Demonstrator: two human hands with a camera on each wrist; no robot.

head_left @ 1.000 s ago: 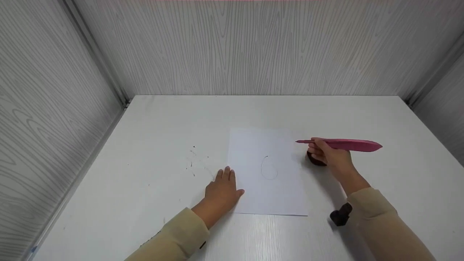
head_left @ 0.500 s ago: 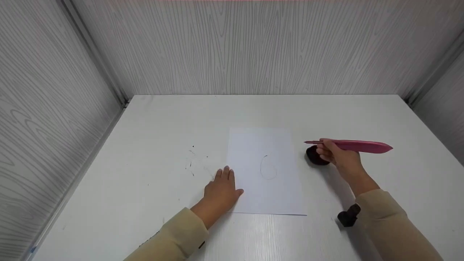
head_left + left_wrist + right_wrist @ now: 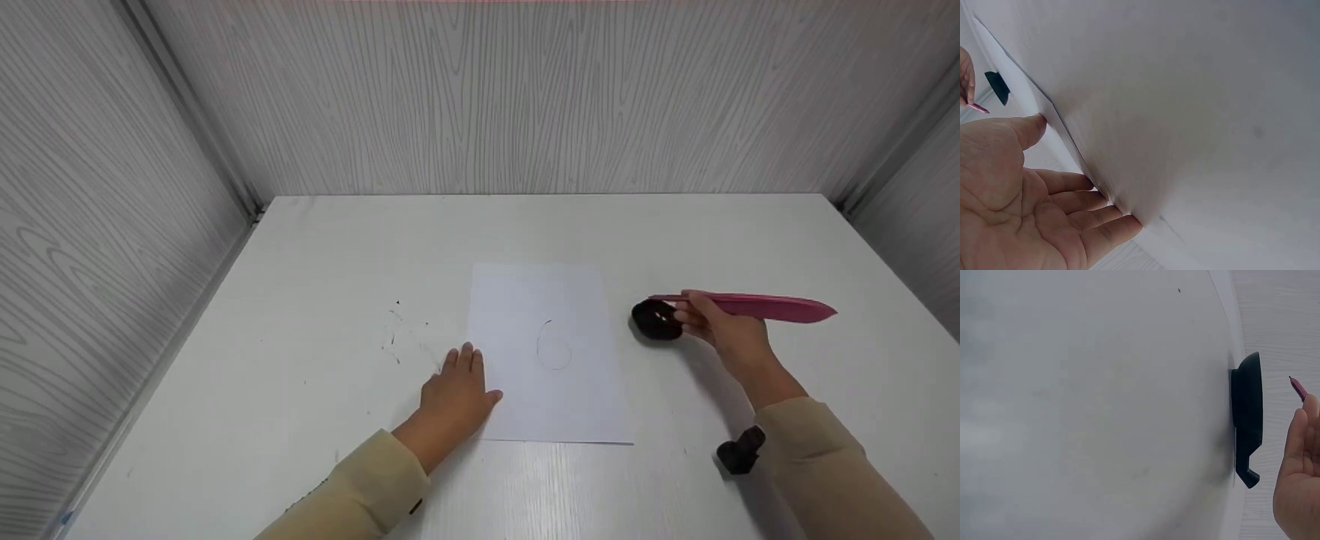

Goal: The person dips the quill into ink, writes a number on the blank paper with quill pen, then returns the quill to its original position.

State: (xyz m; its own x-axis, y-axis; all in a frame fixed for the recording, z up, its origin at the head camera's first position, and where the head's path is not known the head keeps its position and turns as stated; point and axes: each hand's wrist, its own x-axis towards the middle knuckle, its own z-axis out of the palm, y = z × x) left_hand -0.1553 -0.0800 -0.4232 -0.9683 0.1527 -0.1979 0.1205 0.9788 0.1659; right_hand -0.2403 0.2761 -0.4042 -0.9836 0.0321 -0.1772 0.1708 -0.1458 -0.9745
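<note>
My left hand [image 3: 456,397] rests with fingers straight along the left edge of a white sheet of paper [image 3: 547,412]. The left wrist view shows its fingertips at the sheet's edge. On the sheet is a thin, open oval pen line [image 3: 570,356]. In my right hand [image 3: 731,341] I pinch a magenta feather-shaped quill pen [image 3: 784,307], its point to the left and feather to the right. The pen's tip is over the far rim of a small black dish [image 3: 651,321] with a glossy inside. Seen from the right wrist, the dish [image 3: 1248,399] has a bent projection at one end.
Dark ink specks and smears [image 3: 394,341] mark the white table [image 3: 360,247] left of the paper. Grained panels [image 3: 457,97] rise behind the table and at both sides. A black wrist camera [image 3: 739,452] hangs beside the right sleeve.
My right hand has moved right with the quill pen, from beside the paper to the black dish, uncovering more of the dish. The left hand has stayed on the paper.
</note>
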